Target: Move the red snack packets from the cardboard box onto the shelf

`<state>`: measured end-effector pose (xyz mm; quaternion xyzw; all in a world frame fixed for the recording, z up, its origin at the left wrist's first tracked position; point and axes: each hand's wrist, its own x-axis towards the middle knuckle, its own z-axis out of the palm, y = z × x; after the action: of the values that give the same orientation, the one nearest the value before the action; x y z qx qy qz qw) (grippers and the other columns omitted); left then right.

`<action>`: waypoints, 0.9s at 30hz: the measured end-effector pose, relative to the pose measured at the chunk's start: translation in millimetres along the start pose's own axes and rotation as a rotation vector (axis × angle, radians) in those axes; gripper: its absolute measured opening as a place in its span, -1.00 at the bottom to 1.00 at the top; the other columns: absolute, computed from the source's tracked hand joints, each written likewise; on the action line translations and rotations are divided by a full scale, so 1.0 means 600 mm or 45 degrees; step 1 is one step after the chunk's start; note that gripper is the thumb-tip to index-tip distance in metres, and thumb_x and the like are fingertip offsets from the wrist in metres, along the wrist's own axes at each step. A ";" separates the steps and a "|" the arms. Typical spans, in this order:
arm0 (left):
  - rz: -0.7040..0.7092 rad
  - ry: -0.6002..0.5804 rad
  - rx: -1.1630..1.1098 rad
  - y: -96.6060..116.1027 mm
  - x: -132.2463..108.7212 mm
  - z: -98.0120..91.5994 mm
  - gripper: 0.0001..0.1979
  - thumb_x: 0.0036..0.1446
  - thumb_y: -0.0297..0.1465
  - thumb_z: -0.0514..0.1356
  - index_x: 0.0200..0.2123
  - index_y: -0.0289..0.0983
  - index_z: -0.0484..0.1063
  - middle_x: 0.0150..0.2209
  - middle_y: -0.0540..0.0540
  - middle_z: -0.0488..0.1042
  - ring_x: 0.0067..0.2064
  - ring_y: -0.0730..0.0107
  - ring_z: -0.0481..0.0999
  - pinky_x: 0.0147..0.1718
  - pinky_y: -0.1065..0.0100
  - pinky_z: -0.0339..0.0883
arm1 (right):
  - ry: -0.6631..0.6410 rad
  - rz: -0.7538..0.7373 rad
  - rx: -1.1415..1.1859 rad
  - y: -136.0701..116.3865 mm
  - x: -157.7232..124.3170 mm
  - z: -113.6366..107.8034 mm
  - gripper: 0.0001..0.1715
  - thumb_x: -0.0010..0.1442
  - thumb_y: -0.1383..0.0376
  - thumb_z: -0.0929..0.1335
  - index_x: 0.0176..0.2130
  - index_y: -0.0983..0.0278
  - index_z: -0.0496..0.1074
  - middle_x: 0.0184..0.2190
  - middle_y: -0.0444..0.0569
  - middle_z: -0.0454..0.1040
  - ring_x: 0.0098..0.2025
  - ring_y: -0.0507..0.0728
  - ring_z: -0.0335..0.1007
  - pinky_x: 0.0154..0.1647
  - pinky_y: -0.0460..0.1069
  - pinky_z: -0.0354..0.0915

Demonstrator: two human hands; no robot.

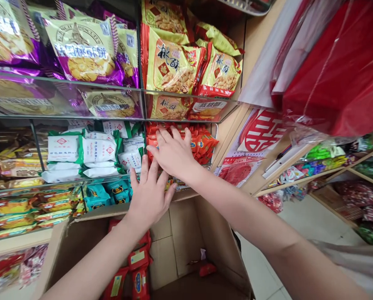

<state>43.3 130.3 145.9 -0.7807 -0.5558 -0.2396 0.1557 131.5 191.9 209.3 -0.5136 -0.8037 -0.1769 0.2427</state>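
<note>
My right hand [174, 152] reaches into a shelf compartment and lies with spread fingers over small red snack packets [203, 143]. Just below and to its left, my left hand [150, 193] has its fingers stretched toward the clear front edge of the same compartment. Neither hand shows anything gripped. Under my forearms stands an open cardboard box [214, 233]. Several red packets [139, 258] lie along its left side, and a single red packet [207, 269] sits near its right side.
Yellow-and-red biscuit bags [174, 62] fill the compartment above, beside purple biscuit bags [83, 50]. White-and-green packets [99, 150] are to the left. Teal packets [103, 196] sit lower. Red plastic bags [336, 71] hang at the right, above the tiled floor [261, 266].
</note>
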 end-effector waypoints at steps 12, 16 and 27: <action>0.300 -0.255 -0.057 -0.061 -0.193 0.026 -0.67 0.08 -0.34 0.03 -0.05 -0.14 0.33 0.24 -0.25 -0.02 0.24 -0.07 -0.12 0.03 -0.12 0.06 | -0.286 -0.001 0.130 0.007 0.081 0.002 -0.54 0.21 0.21 0.05 -0.18 0.38 0.37 -0.08 0.13 0.38 -0.01 0.28 0.20 0.02 0.37 -0.10; 0.263 -0.300 -0.144 -0.083 -0.235 0.038 -0.66 0.08 -0.37 0.03 -0.05 -0.10 0.33 0.25 -0.16 0.00 0.25 0.00 -0.13 0.03 -0.01 0.13 | -0.379 -0.088 0.095 0.015 0.092 -0.005 -0.60 0.16 0.33 0.07 -0.23 0.34 0.40 -0.13 0.12 0.42 -0.07 0.27 0.28 -0.03 0.35 0.01; -0.132 -1.381 0.121 -0.116 -0.241 0.116 -0.36 -0.14 -0.50 0.12 0.10 -0.14 0.18 0.24 -0.19 0.02 0.22 -0.06 -0.02 0.05 -0.04 0.02 | -0.539 -0.325 -0.163 0.028 0.153 0.019 -0.63 0.11 0.46 0.14 -0.15 0.43 0.40 -0.05 0.22 0.38 -0.08 0.29 0.34 -0.11 0.15 0.27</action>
<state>-47.1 74.1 7.0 -0.7558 -0.6045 0.2155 -0.1302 112.1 272.6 252.9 -0.4480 -0.8821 -0.1451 0.0116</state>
